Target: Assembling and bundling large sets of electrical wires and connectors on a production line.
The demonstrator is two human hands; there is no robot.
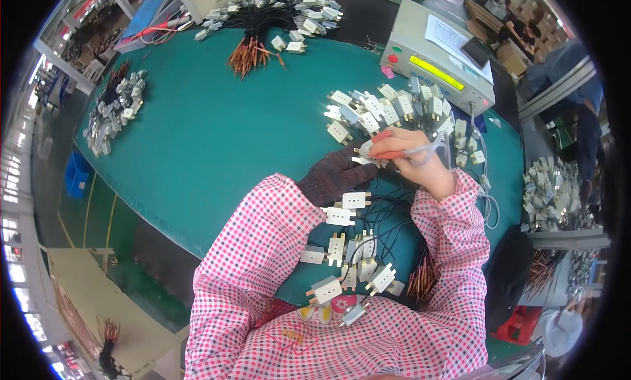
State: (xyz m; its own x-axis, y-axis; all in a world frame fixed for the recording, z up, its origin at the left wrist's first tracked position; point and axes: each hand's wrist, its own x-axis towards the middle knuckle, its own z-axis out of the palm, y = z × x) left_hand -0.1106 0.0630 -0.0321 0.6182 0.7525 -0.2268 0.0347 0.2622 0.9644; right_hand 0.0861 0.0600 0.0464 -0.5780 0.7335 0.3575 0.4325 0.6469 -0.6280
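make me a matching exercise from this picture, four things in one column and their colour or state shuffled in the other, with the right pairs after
Column one
1. left hand
2. tester box
3. right hand
4. table

Column two
A. bare, with a red-handled tool in its grip
B. green on top
C. in a dark knitted glove
D. has a lit yellow display

Right pairs: 1-C, 2-D, 3-A, 4-B

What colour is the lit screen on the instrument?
The screen is bright yellow; it shows in the head view.
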